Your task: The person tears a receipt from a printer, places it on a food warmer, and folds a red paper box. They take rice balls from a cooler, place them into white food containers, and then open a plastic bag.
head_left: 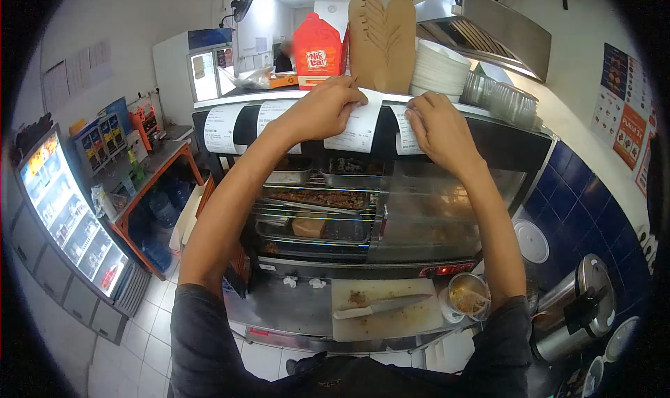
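Several white paper slips hang along the dark top edge of a glass-fronted food warmer (314, 258). My left hand (331, 108) is closed with its fingertips at the top of the third slip (356, 129). At the upper end of the rightmost slip (406, 131) is my right hand (436, 126), its fingers bent and pressed onto the paper. Two more slips, one at the far left (222, 129) and one beside it (273, 112), hang untouched; my left forearm partly covers the second.
On top stand a red box (318, 48), brown cardboard pieces (380, 39), stacked white bowls (440, 70) and clear cups (513, 103). Below, a knife (380, 306) lies on a cutting board (419, 321) beside a tub (469, 295). A steel pot (576, 307) stands right.
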`<action>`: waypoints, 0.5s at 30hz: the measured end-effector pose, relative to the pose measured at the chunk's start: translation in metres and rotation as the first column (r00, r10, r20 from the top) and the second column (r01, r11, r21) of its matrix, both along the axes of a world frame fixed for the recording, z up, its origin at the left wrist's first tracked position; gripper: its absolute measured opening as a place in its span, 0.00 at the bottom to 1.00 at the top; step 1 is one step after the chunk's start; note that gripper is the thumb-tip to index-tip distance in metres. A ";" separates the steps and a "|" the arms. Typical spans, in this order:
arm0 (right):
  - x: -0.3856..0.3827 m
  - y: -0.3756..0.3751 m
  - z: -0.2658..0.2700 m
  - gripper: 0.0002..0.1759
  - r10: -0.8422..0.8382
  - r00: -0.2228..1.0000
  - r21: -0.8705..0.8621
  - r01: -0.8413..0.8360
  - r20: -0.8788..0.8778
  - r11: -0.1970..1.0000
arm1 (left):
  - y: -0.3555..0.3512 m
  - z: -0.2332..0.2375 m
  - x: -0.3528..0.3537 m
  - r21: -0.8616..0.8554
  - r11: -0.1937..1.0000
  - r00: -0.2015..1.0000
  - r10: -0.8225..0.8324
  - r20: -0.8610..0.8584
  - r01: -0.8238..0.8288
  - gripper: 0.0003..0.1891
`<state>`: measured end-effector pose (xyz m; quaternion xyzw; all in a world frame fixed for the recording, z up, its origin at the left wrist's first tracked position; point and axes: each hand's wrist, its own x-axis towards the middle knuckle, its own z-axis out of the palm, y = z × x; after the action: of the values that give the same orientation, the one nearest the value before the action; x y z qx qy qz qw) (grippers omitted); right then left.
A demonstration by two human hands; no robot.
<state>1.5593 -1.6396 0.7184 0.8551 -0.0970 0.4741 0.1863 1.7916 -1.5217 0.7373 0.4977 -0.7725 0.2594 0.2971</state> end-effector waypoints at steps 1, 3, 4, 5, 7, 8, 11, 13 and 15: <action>0.000 -0.001 0.000 0.11 0.003 1.000 -0.001 -0.003 -0.001 1.000 | -0.001 0.000 0.000 -0.011 1.000 1.000 0.008 0.022 -0.008 0.11; 0.001 -0.003 0.000 0.11 0.008 1.000 0.003 -0.008 0.003 1.000 | -0.001 0.000 0.000 -0.016 1.000 0.999 0.018 0.030 -0.018 0.11; 0.000 -0.003 0.000 0.11 0.008 1.000 0.003 -0.008 0.002 1.000 | -0.002 -0.001 0.000 -0.020 0.999 0.999 0.026 0.037 -0.025 0.12; 0.000 -0.002 0.001 0.11 0.020 1.000 -0.002 -0.020 0.001 1.000 | -0.002 -0.001 0.000 -0.020 1.000 0.999 0.025 0.036 -0.024 0.12; 0.000 -0.003 0.002 0.11 0.031 1.000 -0.006 -0.031 0.000 1.000 | -0.001 0.000 -0.002 -0.036 0.998 0.998 0.044 0.054 -0.042 0.12; 0.000 -0.004 0.002 0.11 0.029 1.000 -0.004 -0.029 -0.001 1.000 | -0.001 0.000 -0.003 -0.035 0.999 0.998 0.043 0.054 -0.041 0.12; 0.001 -0.004 0.002 0.10 0.023 1.000 0.004 -0.023 -0.001 1.000 | -0.001 -0.001 -0.004 -0.080 0.996 0.996 0.042 0.082 -0.036 0.12; 0.001 -0.003 0.002 0.10 0.017 1.000 0.009 -0.017 0.000 1.000 | -0.001 0.001 -0.003 -0.019 1.000 0.998 0.017 0.059 -0.016 0.12; 0.001 -0.004 0.002 0.10 0.015 1.000 0.001 -0.015 -0.006 1.000 | -0.002 0.000 -0.004 -0.038 0.999 0.998 0.015 0.062 -0.013 0.12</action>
<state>1.5601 -1.6431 0.7201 0.8573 -0.0901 0.4729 0.1827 1.7880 -1.5236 0.7376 0.4891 -0.7729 0.2911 0.2805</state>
